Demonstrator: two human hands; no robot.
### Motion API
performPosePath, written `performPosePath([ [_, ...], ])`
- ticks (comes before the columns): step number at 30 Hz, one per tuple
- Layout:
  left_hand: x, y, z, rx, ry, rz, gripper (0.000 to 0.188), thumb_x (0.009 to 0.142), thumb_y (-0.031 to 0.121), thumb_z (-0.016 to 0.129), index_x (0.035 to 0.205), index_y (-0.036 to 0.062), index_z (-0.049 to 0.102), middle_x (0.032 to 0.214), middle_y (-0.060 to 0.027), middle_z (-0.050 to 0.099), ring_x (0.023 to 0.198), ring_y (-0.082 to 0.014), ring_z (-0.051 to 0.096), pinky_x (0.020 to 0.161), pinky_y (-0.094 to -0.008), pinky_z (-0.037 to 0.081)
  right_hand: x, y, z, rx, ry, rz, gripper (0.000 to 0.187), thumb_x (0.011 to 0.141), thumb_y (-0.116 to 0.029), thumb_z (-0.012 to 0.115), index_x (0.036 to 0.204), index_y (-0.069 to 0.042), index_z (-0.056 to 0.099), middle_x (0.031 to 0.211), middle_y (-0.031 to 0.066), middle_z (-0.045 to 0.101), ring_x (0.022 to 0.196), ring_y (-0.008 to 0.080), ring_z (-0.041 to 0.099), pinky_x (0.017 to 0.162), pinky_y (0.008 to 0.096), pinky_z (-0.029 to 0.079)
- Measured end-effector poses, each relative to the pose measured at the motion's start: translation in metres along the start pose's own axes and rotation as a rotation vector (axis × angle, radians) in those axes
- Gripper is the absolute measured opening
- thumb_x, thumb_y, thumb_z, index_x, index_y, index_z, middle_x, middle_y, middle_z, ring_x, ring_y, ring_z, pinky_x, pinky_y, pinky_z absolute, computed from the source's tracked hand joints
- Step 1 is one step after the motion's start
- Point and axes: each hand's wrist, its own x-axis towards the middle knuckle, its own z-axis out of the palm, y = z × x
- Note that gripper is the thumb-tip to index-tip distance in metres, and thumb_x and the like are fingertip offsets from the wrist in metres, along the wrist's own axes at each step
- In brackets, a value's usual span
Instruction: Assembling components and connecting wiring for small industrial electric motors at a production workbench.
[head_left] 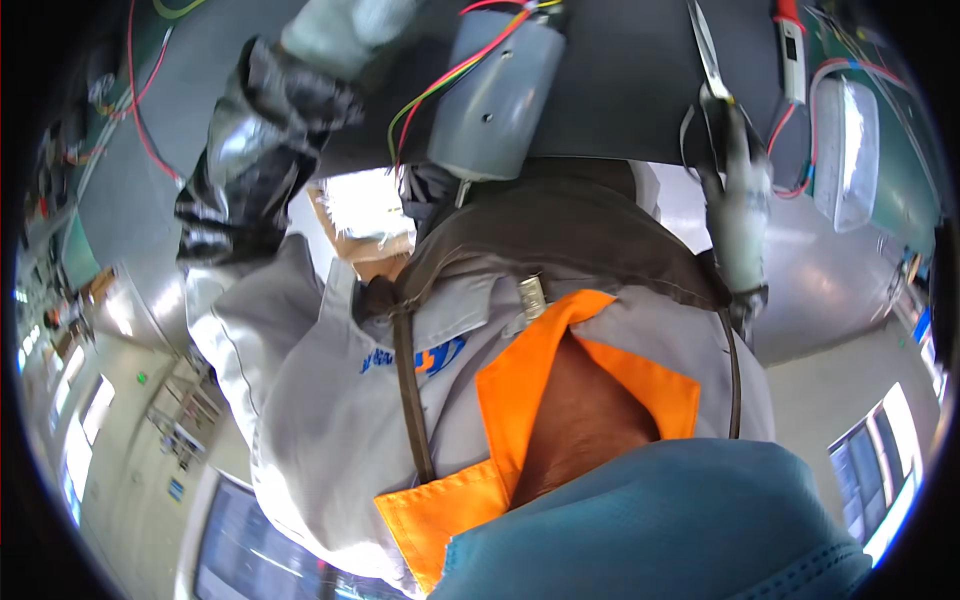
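With coloured wires (500, 38) already attached, the grey motor (497, 98) lies over the near edge of the counter (625, 110), between the left hand (350, 32), its grip cut off from view, and the blurred right hand (742, 205) at the scissors' (706, 48) handles, closure unclear, wire ends apparently unconnected.

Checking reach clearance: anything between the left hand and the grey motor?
Only thin wires: red, yellow-green and dark strands cross the grey motor and droop along its left side, facing the left hand. Nothing else visible lies between them; the hand itself is blurred.
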Motion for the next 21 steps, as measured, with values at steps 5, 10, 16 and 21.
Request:
performPosePath([
  [5,-0.011,-0.060,-0.001,-0.217,0.081,0.224,0.043,0.097,0.014,0.057,0.134,-0.0086,0.058,0.128,-0.0207,0.068,0.114,-0.0284,0.069,0.100,-0.0399,0.054,-0.003,0.045,-0.006,0.070,-0.058,-0.071,0.068,0.087,0.006,0.065,0.151,-0.006,0.047,0.137,0.0182,0.060,0.115,0.0364,0.062,0.091,0.0439,0.054],
  [10,-0.003,0.002,0.026,-0.643,0.316,-0.370,0.040,0.106,0.024,0.056,0.133,-0.0045,0.060,0.123,-0.0134,0.069,0.108,-0.0237,0.070,0.091,-0.0344,0.057,0.053,0.022,-0.027,1.084,-0.439,0.212,0.060,0.095,-0.003,0.066,0.152,-0.007,0.048,0.123,0.0037,0.064,0.081,0.0051,0.054,0.074,0.0219,0.050],
  [16,-0.005,0.001,0.018,-1.087,0.378,-0.592,0.035,0.109,0.028,0.054,0.125,-0.0008,0.064,0.115,-0.0098,0.070,0.097,-0.0198,0.070,0.085,-0.0347,0.058,0.097,-0.058,-0.023,0.587,-0.533,-0.165,0.057,0.098,-0.031,0.072,0.145,-0.007,0.054,0.096,0.0023,0.063,0.083,0.0053,0.057,0.069,0.0227,0.048],
  [21,-0.015,0.003,0.009,-1.083,0.343,-0.658,0.034,0.108,0.028,0.055,0.122,-0.0003,0.066,0.110,-0.0098,0.072,0.096,-0.0204,0.070,0.087,-0.0335,0.057,0.097,-0.086,-0.031,0.399,-0.616,-0.009,0.063,0.095,-0.043,0.073,0.142,-0.007,0.056,0.079,0.0069,0.068,0.069,0.0160,0.065,0.068,0.0307,0.052],
])
